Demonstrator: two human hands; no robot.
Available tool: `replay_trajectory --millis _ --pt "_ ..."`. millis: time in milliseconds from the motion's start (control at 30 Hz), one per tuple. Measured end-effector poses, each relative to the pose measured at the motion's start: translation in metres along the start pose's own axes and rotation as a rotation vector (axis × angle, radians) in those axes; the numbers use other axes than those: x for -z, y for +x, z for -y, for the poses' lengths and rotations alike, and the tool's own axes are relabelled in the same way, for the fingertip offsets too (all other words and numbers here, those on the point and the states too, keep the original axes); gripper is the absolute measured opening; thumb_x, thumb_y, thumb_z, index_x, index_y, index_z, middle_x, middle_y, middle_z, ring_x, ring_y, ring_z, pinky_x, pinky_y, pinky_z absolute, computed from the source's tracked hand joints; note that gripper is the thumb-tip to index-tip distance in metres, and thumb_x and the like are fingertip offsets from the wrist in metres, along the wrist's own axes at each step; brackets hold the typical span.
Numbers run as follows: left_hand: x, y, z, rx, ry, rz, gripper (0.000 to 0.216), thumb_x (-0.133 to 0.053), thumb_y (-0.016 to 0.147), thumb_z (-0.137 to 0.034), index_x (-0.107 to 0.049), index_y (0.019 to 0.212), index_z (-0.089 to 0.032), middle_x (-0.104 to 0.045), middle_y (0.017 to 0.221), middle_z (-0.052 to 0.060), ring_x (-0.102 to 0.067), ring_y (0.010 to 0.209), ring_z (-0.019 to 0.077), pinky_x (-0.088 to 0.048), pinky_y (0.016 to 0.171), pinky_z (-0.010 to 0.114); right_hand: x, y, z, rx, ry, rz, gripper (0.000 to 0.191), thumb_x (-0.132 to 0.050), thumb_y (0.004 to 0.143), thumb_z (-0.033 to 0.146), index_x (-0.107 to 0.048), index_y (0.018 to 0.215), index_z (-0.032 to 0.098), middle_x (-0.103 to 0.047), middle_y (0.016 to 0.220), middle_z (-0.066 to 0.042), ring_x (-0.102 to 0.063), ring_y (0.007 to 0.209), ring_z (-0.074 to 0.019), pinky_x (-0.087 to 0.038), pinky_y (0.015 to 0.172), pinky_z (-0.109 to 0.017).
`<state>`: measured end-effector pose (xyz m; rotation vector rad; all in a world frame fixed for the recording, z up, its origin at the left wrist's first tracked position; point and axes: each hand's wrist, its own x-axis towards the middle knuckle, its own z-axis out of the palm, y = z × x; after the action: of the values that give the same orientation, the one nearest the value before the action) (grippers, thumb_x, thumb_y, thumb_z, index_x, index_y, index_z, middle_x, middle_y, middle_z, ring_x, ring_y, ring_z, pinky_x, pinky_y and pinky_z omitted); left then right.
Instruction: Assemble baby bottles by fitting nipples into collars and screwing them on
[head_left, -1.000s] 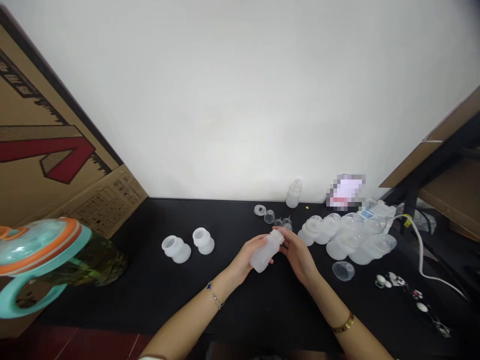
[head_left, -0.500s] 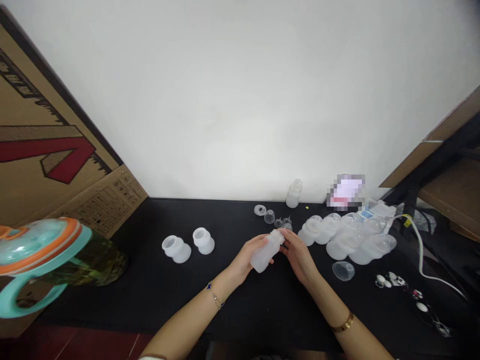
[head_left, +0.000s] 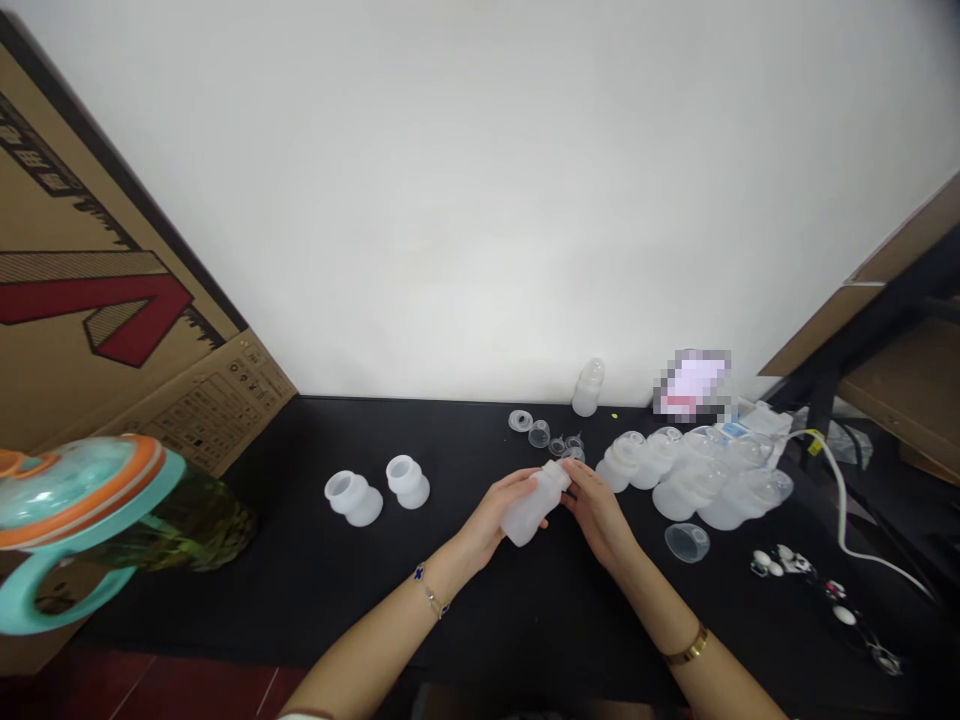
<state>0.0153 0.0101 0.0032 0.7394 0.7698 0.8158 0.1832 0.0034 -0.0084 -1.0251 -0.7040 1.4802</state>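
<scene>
Tilted above the middle of the black table is a frosted white baby bottle (head_left: 529,513), its mouth end up and to the right. My left hand (head_left: 487,515) is wrapped round its body. The fingers of my right hand (head_left: 598,507) are closed at the bottle's neck; whether a small part sits between them I cannot make out. Just beyond lie small clear pieces: a ring-like part (head_left: 520,421), a dome-shaped part (head_left: 539,433) and thin pointed ones (head_left: 557,446). Left of my hands are two open white bottles, a nearer one (head_left: 363,505) and a farther one (head_left: 411,492).
Several capped bottles (head_left: 679,492) crowd together at the right, with a clear dome cap (head_left: 687,542) before them. One bottle (head_left: 587,395) stands by the wall. A pixelated screen (head_left: 694,382), white cable (head_left: 841,500), dark trinket strand (head_left: 844,614), large jug (head_left: 176,535) and carton (head_left: 225,395) surround the area.
The bottle and my right fingers at its neck have shifted very slightly to the right. My left hand keeps its hold, and everything else stays in place.
</scene>
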Motion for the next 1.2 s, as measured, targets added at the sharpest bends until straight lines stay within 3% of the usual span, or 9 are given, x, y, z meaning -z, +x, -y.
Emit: replay_trajectory --millis 500,1200 --pt "0.0007 -0.0001 0.0005 -0.008 -0.016 -0.013 0.048 -0.077 0.076 -0.037 -0.067 0.117 -0.012 -0.072 0.1 0.014 -0.069 0.069 0.0202 -0.055 0.058 0.028 0.0027 0.0032 -0.0028 -0.006 0.002 -0.014 0.025 -0.076 0.075 0.048 -0.072 0.079 0.023 -0.068 0.082 -0.002 -0.059 0.081 -0.0203 -0.047 0.07 -0.032" --pt "-0.0013 -0.0024 -0.0011 -0.141 0.235 -0.013 0.058 -0.076 0.075 -0.046 -0.063 0.12 -0.013 -0.074 0.085 0.01 -0.068 0.065 0.0192 -0.052 0.062 0.028 0.0023 0.0022 -0.0028 -0.018 -0.022 -0.019 0.027 -0.073 0.079 0.047 -0.07 0.079 0.021 -0.064 0.08 -0.001 -0.057 0.079 -0.0179 -0.047 0.069 -0.029"
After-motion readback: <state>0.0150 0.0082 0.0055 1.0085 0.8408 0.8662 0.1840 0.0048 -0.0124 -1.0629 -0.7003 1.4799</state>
